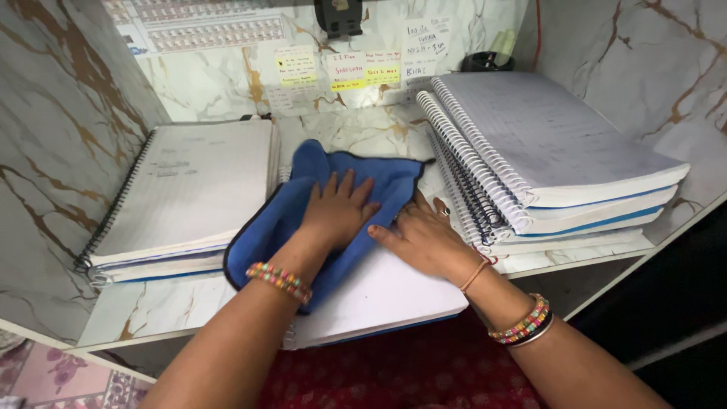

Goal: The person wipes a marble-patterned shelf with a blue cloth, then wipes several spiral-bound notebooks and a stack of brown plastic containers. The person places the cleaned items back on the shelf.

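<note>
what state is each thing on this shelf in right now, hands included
left hand: flat, palm down on the blue cloth
right hand: flat on the middle notebook, fingertips touching the cloth
blue cloth: spread out, rumpled, lying over the middle notebook
middle notebook: closed, lying flat, sticking out past the shelf edge
left stack of notebooks: closed, lying flat
right stack of notebooks: closed, piled up
sticky notes: stuck to the back wall

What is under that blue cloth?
The blue cloth, pressed by the left hand, lies on a white spiral-bound book. How much of the book's cover it hides cannot be seen.
</note>
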